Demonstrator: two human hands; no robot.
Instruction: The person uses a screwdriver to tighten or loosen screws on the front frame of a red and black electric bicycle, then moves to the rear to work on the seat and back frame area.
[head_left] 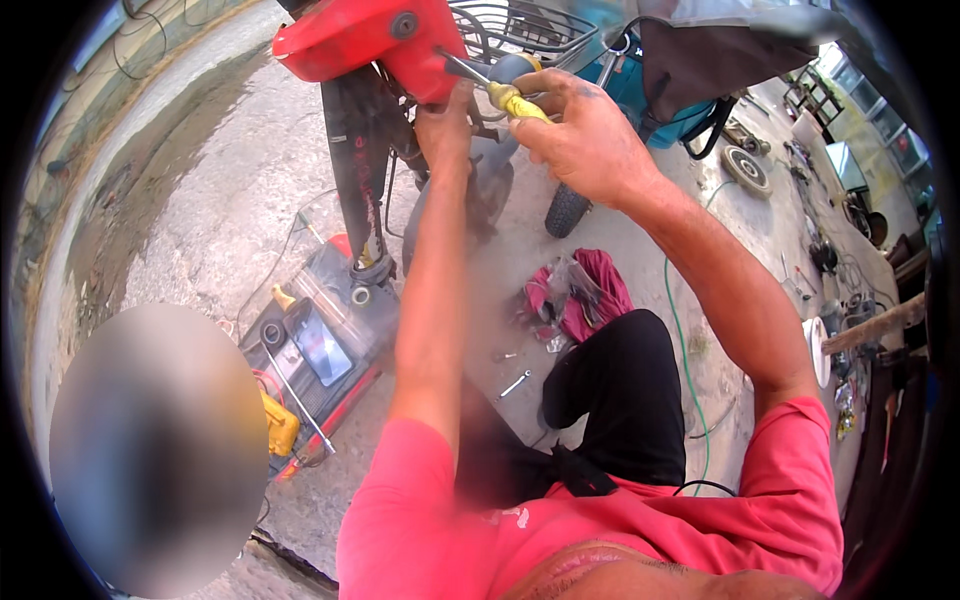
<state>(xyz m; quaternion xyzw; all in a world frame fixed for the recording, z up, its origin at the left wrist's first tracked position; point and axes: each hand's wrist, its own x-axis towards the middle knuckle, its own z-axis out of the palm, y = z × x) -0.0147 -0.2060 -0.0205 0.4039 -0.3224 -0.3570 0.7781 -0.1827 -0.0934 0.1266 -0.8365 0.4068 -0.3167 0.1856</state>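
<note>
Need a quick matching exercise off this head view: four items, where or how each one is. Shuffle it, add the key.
Items
1. Yellow-handled screwdriver
2. Phone
3. Small wrench
4. Green cord

Place or state
A. Lying on the ground, close to the black trousers
B. Held in the right hand, shaft pointing at the red bodywork
C. Running along the ground to the right of the bent knee
D. Lying screen up beside a long metal bar

Pairs: 1-B, 2-D, 3-A, 4-C
</note>
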